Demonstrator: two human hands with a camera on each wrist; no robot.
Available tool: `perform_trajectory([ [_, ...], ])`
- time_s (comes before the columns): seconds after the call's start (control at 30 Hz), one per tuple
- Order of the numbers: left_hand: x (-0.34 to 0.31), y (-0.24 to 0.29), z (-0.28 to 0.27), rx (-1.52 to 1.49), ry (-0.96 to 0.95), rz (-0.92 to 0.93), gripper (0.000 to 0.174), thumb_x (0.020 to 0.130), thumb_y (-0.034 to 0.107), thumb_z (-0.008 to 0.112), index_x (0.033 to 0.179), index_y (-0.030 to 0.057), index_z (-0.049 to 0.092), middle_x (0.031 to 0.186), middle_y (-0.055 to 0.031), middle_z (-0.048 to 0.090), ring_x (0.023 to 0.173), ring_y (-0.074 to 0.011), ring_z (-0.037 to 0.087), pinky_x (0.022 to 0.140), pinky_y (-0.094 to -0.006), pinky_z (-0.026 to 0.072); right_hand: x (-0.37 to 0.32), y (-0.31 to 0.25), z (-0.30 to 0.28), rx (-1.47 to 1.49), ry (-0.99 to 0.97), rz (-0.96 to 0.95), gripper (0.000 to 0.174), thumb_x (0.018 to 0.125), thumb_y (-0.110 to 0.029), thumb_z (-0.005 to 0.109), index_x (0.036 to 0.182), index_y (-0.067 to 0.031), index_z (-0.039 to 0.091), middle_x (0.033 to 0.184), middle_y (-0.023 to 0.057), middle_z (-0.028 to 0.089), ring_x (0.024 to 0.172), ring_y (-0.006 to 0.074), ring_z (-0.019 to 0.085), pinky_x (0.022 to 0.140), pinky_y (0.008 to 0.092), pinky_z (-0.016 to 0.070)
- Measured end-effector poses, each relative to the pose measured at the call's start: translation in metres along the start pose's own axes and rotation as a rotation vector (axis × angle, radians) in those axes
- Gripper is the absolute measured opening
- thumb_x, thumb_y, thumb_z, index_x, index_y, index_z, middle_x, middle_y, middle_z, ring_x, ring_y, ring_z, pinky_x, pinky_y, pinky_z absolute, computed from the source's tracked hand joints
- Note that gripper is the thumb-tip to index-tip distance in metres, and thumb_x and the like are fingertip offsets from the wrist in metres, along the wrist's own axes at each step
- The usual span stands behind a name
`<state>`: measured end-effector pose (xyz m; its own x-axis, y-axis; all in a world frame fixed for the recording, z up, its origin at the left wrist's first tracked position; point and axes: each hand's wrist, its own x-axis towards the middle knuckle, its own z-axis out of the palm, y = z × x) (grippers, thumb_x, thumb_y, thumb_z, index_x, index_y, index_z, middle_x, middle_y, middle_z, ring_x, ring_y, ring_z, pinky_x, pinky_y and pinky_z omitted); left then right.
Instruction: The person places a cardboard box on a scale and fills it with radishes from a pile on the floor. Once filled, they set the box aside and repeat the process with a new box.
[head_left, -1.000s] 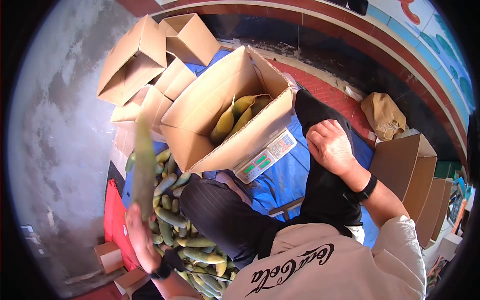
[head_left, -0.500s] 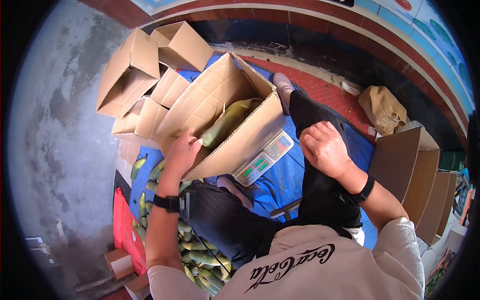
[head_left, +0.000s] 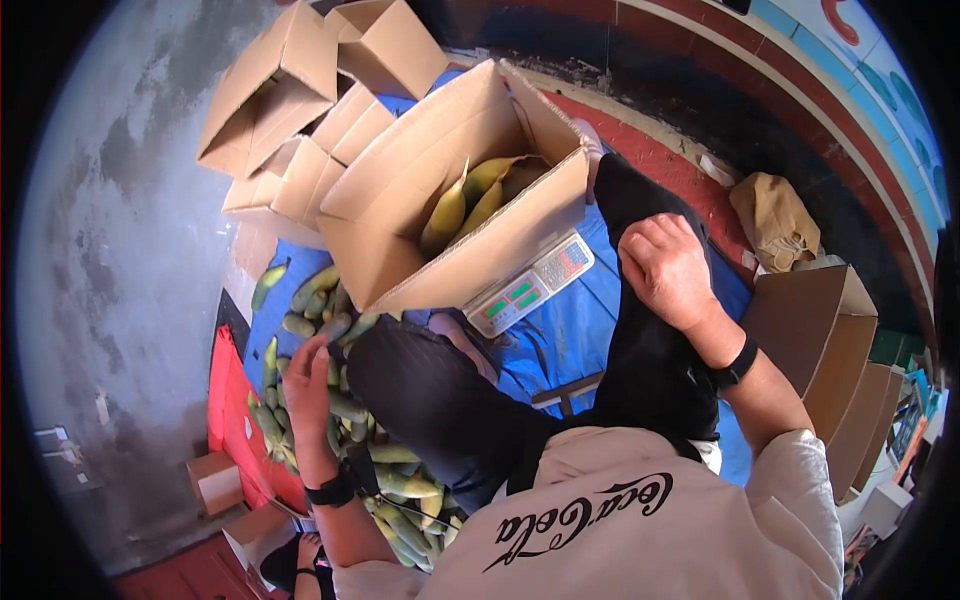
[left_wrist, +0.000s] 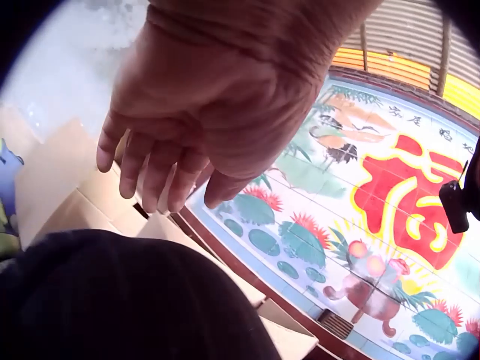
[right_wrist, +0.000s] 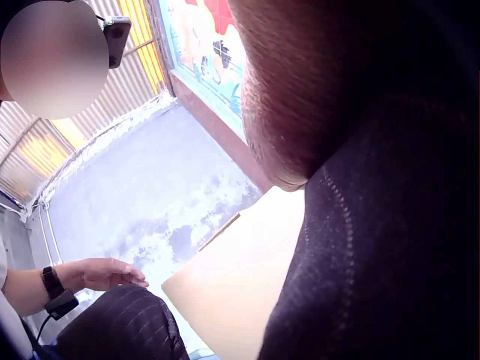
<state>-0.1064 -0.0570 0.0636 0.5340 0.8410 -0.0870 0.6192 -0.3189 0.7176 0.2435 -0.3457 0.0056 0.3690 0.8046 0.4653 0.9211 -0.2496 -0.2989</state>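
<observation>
My left hand (head_left: 308, 390) hovers empty over a pile of long green-yellow melons (head_left: 405, 484) beside my left knee. In the left wrist view its fingers (left_wrist: 154, 176) hang relaxed, with nothing between them. My right hand (head_left: 665, 270) rests on my right knee, fingers loosely bent and holding nothing. In front of me a large open cardboard box (head_left: 400, 185) sits tilted on a digital scale (head_left: 530, 285) with lit green displays. Several yellowish melons (head_left: 445, 215) lie inside, partly hidden by the near wall.
Several open cardboard boxes (head_left: 270, 95) are stacked at the far left, and more boxes (head_left: 805, 330) stand at the right. A brown paper bag (head_left: 775, 220) lies on the red floor strip. Blue sheeting (head_left: 560, 345) covers the ground. Another person's arm (head_left: 308, 560) shows at the bottom left.
My left hand carried a melon upright, then brought it into the box. Now it has come back empty over the pile. My right hand has stayed on the knee.
</observation>
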Motion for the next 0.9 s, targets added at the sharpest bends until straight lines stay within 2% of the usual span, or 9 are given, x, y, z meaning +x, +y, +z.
perform_trajectory([
  [0.07, -0.015, -0.023, -0.004, -0.019, 0.044, -0.120, 0.024, 0.092, 0.015, 0.052, 0.109, -0.0006, 0.061, 0.105, -0.0070, 0.063, 0.102, -0.0151, 0.055, 0.093, -0.0270, 0.0389, 0.001, -0.002, 0.000, -0.001, -0.007, -0.009, 0.010, 0.070, -0.007, 0.065, 0.077, -0.0054, 0.057, 0.083, 0.0055, 0.059, 0.083, 0.0237, 0.057, 0.078, 0.0345, 0.0431],
  [0.1, -0.023, -0.038, -0.002, -0.095, 0.071, -0.151, 0.026, 0.094, 0.019, 0.051, 0.108, 0.0004, 0.062, 0.104, -0.0062, 0.063, 0.100, -0.0144, 0.056, 0.090, -0.0277, 0.0405, 0.002, -0.003, 0.000, -0.008, -0.008, -0.008, 0.010, 0.070, -0.007, 0.065, 0.077, -0.0054, 0.057, 0.083, 0.0055, 0.059, 0.083, 0.0237, 0.057, 0.078, 0.0345, 0.0432],
  [0.27, -0.054, -0.076, 0.013, -0.263, 0.096, -0.290, 0.026, 0.093, 0.018, 0.052, 0.109, -0.0011, 0.061, 0.100, -0.0064, 0.064, 0.093, -0.0139, 0.058, 0.085, -0.0272, 0.0433, 0.004, -0.007, 0.004, -0.041, -0.001, -0.016, 0.009, 0.070, -0.006, 0.065, 0.076, -0.0060, 0.058, 0.082, 0.0049, 0.059, 0.082, 0.0233, 0.057, 0.077, 0.0346, 0.0433],
  [0.33, -0.061, -0.081, 0.019, -0.502, 0.131, -0.336, 0.026, 0.094, 0.020, 0.050, 0.107, 0.0000, 0.061, 0.097, -0.0056, 0.064, 0.089, -0.0127, 0.059, 0.081, -0.0268, 0.0447, 0.005, -0.009, 0.004, -0.046, -0.013, -0.016, 0.009, 0.070, -0.007, 0.065, 0.076, -0.0062, 0.058, 0.082, 0.0045, 0.060, 0.082, 0.0230, 0.057, 0.077, 0.0349, 0.0433],
  [0.47, -0.063, -0.082, 0.025, -0.592, 0.205, -0.384, 0.025, 0.095, 0.020, 0.049, 0.104, 0.0012, 0.061, 0.095, -0.0047, 0.064, 0.087, -0.0124, 0.060, 0.080, -0.0272, 0.0457, 0.006, -0.010, 0.006, -0.058, -0.012, -0.013, 0.009, 0.070, -0.007, 0.065, 0.076, -0.0061, 0.058, 0.082, 0.0044, 0.060, 0.082, 0.0233, 0.057, 0.077, 0.0353, 0.0436],
  [0.67, -0.060, -0.092, 0.032, -0.672, 0.280, -0.353, 0.022, 0.095, 0.021, 0.049, 0.099, 0.0021, 0.060, 0.094, -0.0055, 0.064, 0.087, -0.0139, 0.061, 0.080, -0.0273, 0.0459, 0.007, -0.012, 0.009, -0.046, 0.012, -0.028, 0.009, 0.070, -0.006, 0.066, 0.076, -0.0064, 0.059, 0.082, 0.0042, 0.060, 0.081, 0.0238, 0.057, 0.075, 0.0358, 0.0435],
  [0.77, -0.058, -0.096, 0.038, -0.706, 0.433, -0.407, 0.023, 0.094, 0.023, 0.050, 0.098, 0.0029, 0.060, 0.094, -0.0062, 0.065, 0.088, -0.0158, 0.062, 0.078, -0.0275, 0.0454, 0.009, -0.013, 0.008, -0.055, -0.009, -0.008, 0.008, 0.072, -0.006, 0.066, 0.074, -0.0071, 0.058, 0.081, 0.0044, 0.059, 0.080, 0.0242, 0.057, 0.073, 0.0362, 0.0428],
  [0.9, -0.056, -0.146, 0.023, -0.701, 0.561, -0.435, 0.021, 0.093, 0.023, 0.050, 0.097, 0.0043, 0.059, 0.095, -0.0059, 0.065, 0.088, -0.0160, 0.062, 0.077, -0.0276, 0.0446, 0.009, -0.014, 0.009, -0.092, -0.016, -0.022, 0.011, 0.071, -0.003, 0.064, 0.078, -0.0069, 0.058, 0.084, 0.0046, 0.060, 0.081, 0.0251, 0.057, 0.075, 0.0364, 0.0433],
])
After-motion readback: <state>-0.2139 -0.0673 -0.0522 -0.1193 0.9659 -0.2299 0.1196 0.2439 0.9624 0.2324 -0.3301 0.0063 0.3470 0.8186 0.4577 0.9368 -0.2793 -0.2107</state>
